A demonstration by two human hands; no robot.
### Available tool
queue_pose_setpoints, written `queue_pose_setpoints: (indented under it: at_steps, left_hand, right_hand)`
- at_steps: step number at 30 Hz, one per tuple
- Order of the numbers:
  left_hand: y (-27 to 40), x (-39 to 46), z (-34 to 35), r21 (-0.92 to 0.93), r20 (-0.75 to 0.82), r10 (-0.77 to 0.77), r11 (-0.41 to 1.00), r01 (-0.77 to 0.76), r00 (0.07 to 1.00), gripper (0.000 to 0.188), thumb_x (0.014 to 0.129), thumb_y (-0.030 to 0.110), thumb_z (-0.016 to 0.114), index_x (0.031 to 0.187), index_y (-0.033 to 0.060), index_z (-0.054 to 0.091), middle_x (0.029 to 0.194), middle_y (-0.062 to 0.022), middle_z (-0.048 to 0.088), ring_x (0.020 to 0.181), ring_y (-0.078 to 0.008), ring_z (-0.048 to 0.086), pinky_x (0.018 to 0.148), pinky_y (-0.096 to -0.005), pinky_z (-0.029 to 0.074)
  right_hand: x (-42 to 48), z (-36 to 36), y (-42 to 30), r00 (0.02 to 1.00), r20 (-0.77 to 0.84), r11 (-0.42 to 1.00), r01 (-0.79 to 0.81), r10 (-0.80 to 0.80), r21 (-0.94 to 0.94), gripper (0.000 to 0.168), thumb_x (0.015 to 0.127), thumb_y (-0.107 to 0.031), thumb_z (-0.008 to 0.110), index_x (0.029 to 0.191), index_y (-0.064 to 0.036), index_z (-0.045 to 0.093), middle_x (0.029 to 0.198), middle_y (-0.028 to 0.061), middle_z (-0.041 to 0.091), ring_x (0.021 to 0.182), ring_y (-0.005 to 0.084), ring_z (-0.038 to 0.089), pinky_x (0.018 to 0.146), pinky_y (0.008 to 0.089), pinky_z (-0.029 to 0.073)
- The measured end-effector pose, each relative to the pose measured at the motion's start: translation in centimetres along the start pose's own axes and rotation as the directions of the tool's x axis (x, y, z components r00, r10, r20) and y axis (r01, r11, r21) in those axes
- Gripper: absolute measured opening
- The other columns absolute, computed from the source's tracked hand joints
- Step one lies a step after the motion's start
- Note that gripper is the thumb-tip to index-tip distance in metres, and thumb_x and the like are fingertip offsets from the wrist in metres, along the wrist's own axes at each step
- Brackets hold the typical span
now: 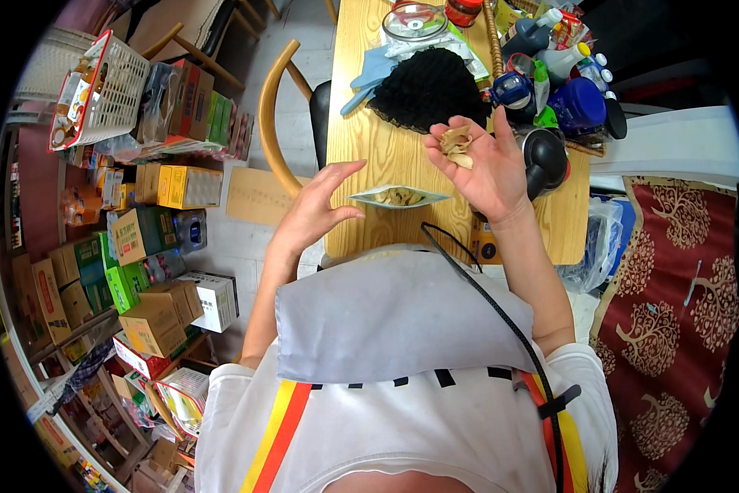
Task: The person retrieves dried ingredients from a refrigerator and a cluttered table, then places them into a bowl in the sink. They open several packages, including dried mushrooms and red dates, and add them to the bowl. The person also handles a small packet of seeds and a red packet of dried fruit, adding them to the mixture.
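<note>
Several dried, pale tan slices (pixel 457 146) rest on the upturned palm of my right hand (pixel 483 163), whose fingers are slightly curled. An unsealed pouch (pixel 434 199) stands on the wooden table (pixel 388 231), its mouth gaping upward. Similar dried pieces (pixel 397 196) show inside it. Just left of the pouch, my left hand (pixel 320 206) is held with thumb and fingers apart, nothing between them. A black lace-edged cloth item (pixel 434 86) lies beyond the pouch, near my right fingertips.
A wicker basket (pixel 495 43) crowded with bottles and jars borders the table's right side. Near it stands a black kettle-like vessel (pixel 542 161). A glass lid (pixel 414 22) and blue gloves (pixel 369 77) lie farther back. A wooden chair (pixel 271 117) is left; a black cable (pixel 517 326) crosses my front.
</note>
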State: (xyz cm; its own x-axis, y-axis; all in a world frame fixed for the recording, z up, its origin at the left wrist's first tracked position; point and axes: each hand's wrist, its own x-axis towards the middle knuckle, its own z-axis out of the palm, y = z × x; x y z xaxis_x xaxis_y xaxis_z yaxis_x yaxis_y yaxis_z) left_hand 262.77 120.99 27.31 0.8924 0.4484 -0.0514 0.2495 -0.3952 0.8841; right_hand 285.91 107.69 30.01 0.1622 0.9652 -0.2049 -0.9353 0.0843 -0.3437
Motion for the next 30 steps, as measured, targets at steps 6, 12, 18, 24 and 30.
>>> queue_pose_setpoints:
  at_steps: [6, 12, 18, 24, 30]
  left_hand:
    - [0.5, 0.4, 1.0, 0.154, 0.003, 0.091, 0.984, -0.091, 0.996, 0.049, 0.066, 0.010, 0.075, 0.113, 0.0057, 0.059, 0.105, -0.0110, 0.061, 0.097, -0.0279, 0.057, 0.081, -0.0345, 0.047]
    - [-0.1, 0.0, 1.7, 0.270, -0.059, 0.224, 0.942, -0.201, 0.973, 0.029, 0.069, 0.015, 0.072, 0.096, 0.0046, 0.065, 0.087, -0.0091, 0.063, 0.081, -0.0265, 0.059, 0.069, -0.0359, 0.049]
    - [0.1, 0.3, 1.9, 0.304, -0.111, 0.298, 0.918, -0.253, 0.948, 0.022, 0.071, 0.013, 0.072, 0.090, 0.0033, 0.065, 0.079, -0.0086, 0.059, 0.076, -0.0259, 0.057, 0.065, -0.0355, 0.048]
    - [-0.6, -0.5, 1.8, 0.344, -0.171, 0.236, 0.924, -0.167, 0.957, 0.015, 0.073, 0.010, 0.071, 0.084, 0.0020, 0.066, 0.077, -0.0094, 0.058, 0.075, -0.0264, 0.057, 0.067, -0.0348, 0.047]
    - [-0.2, 0.2, 2.0, 0.420, -0.229, 0.382, 0.868, -0.263, 0.895, 0.010, 0.070, 0.008, 0.070, 0.073, 0.0037, 0.062, 0.064, -0.0076, 0.051, 0.064, -0.0254, 0.052, 0.058, -0.0351, 0.041]
  right_hand:
    - [-0.6, -1.7, -0.8, 0.995, -0.070, 0.998, -0.064, 0.064, 0.003, 0.033, 0.094, -0.034, 0.050, 0.078, -0.005, 0.056, 0.064, 0.0007, 0.040, 0.053, 0.0076, 0.037, 0.038, 0.0187, 0.024]
    - [-4.5, -0.9, 0.1, 0.961, -0.186, 0.231, -0.137, -0.205, -0.963, 0.020, 0.088, -0.020, 0.059, 0.093, -0.002, 0.063, 0.057, 0.0031, 0.046, 0.054, 0.0101, 0.049, 0.043, 0.0240, 0.037]
    - [-5.0, -0.4, 1.9, 0.951, 0.287, -0.717, 0.121, -0.114, -0.687, 0.011, 0.077, -0.012, 0.064, 0.087, -0.006, 0.065, 0.075, 0.0112, 0.063, 0.070, 0.0275, 0.061, 0.058, 0.0354, 0.049]
    - [-4.4, 0.3, 2.2, 0.931, 0.366, -0.743, 0.250, 0.007, -0.621, 0.005, 0.075, -0.011, 0.059, 0.071, -0.008, 0.059, 0.067, 0.0067, 0.058, 0.066, 0.0225, 0.061, 0.053, 0.0328, 0.049]
    - [-4.2, 0.2, 2.2, 0.937, 0.346, -0.776, 0.257, 0.053, -0.576, 0.004, 0.072, -0.007, 0.055, 0.069, -0.007, 0.056, 0.066, 0.0069, 0.059, 0.062, 0.0238, 0.062, 0.050, 0.0338, 0.049]
